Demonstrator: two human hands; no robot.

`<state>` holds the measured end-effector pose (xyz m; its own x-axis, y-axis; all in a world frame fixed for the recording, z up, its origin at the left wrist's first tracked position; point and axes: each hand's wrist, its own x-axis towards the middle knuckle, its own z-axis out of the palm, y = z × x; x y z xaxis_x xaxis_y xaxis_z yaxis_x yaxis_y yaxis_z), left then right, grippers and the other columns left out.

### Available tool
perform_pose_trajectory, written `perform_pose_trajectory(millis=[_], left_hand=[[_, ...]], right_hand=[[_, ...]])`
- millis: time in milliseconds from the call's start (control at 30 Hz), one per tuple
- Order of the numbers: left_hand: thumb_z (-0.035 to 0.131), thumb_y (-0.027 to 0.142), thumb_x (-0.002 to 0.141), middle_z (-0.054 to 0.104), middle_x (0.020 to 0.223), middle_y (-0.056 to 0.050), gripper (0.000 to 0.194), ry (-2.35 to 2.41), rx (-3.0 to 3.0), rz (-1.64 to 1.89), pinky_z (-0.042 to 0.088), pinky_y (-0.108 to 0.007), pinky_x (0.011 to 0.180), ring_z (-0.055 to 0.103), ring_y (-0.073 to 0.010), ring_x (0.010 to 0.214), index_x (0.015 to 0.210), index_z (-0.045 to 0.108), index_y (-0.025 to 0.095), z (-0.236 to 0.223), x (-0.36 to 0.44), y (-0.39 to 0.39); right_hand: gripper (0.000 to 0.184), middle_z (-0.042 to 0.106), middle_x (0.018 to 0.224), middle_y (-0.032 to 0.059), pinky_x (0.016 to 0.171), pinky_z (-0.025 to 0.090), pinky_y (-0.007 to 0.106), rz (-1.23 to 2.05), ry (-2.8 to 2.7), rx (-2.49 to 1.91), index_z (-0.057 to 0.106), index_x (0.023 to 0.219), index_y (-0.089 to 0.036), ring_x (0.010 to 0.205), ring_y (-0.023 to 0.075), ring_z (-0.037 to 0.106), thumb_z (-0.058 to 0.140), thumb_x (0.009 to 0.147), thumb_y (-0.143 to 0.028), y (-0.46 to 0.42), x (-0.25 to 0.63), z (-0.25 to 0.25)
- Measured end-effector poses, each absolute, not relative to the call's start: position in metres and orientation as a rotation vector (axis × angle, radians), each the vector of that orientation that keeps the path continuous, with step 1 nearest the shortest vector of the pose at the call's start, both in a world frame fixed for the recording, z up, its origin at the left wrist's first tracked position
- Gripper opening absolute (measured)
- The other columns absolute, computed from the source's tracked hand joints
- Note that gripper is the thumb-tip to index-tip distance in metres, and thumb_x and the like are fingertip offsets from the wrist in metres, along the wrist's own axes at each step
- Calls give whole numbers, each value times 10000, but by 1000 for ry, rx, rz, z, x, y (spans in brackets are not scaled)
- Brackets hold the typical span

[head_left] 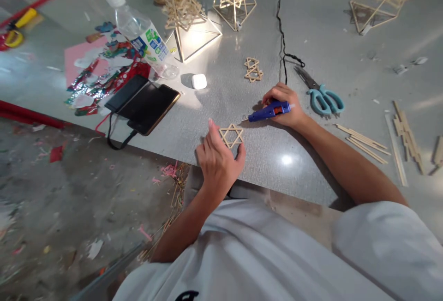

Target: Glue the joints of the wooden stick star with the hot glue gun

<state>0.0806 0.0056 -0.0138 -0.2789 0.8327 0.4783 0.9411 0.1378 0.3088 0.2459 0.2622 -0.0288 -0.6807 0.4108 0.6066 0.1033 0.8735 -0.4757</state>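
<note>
Near the table's front edge lies a six-pointed star (231, 128) of thin wooden sticks. My left hand (220, 155) grips it by its edge, thumb on the right and fingers on the left. A blue hot glue gun (270, 111) is in my right hand (284, 102), fingers wrapped round it. Its nozzle points left, a short way from the star's upper right. Farther back, smaller wooden stars (254, 70) lie together. Blue-handled scissors (321, 93) rest to the right of my right hand, with loose thin sticks (363, 141) nearer my forearm.
Stick pyramid frames (197, 45) stand at the back. On the left are a plastic bottle (145, 38), a phone (152, 109), a white case (199, 81) and shiny scraps (100, 77). A black cord (282, 24) runs back. More sticks (408, 137) lie right.
</note>
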Motion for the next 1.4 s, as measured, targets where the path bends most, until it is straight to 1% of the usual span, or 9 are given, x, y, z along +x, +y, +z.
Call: perform_pose_trajectory(millis=[300,433,533,733,833,933,1067,1167,1400], left_hand=[[723,430,982,662,1445,-257,1150,-2170,-1667,-843,544,-521,884,702,-367,1056,1759,-60,104,-17,79,8],[728,457,997,652,1459,-243,1174,-2201,-1683,-856,537,-516,896,701,-350,1048,1755,-105,123,-16,80,2],[712,461,1012,641,1464,-249,1139,-2173,-1714,-863,526,-526,938,687,-358,1085,1755,-79,116,-17,78,-6],[792,520,918,566,1570,-259,1086,-2112,-1882,-804,434,-626,1140,576,-450,1365,1740,189,147,-8,46,-13],[787,437,903,579,1569,-226,1083,-2061,-2181,-698,382,-647,1184,551,-444,1401,1748,162,173,8,22,-7],[745,377,923,572,1588,-205,1093,-2039,-2468,-578,376,-647,1196,533,-427,1430,1766,68,217,25,-1,6],[719,269,871,503,1674,-189,1159,-1901,-2727,-394,329,-663,1255,447,-433,1545,1773,-9,268,35,-25,28],[719,264,852,561,1626,-155,1144,-1878,-2807,-315,316,-658,1288,464,-410,1544,1767,33,291,35,-36,43],[721,343,891,619,1539,-138,1036,-1799,-2907,-261,367,-600,1282,547,-359,1464,1745,139,270,42,-48,65]], right_hand=[[133,650,774,23,829,511,436,494,-2299,-384,645,928,-272,836,234,576,726,936,-376,266,244,-33],[129,657,804,40,852,516,474,516,-2329,-434,644,906,-278,884,275,614,752,903,-348,267,243,-33],[138,670,830,37,864,509,465,510,-2354,-427,641,917,-278,900,274,609,761,884,-338,268,243,-33],[168,648,855,27,892,513,442,487,-2382,-427,649,967,-253,937,254,596,788,914,-330,272,241,-35],[178,652,869,20,908,524,427,444,-2403,-443,643,983,-243,944,231,580,803,910,-272,272,240,-36],[170,659,846,12,848,517,417,413,-2376,-423,642,973,-251,917,232,583,762,859,-211,270,238,-36],[147,650,833,20,863,529,461,438,-2353,-459,647,955,-284,917,266,602,724,843,-230,268,236,-35],[141,653,839,23,862,519,461,460,-2357,-457,649,953,-287,920,269,597,713,835,-245,266,236,-34],[172,662,833,21,776,428,360,505,-2321,-409,666,948,-245,874,222,561,667,777,-260,263,239,-32]])
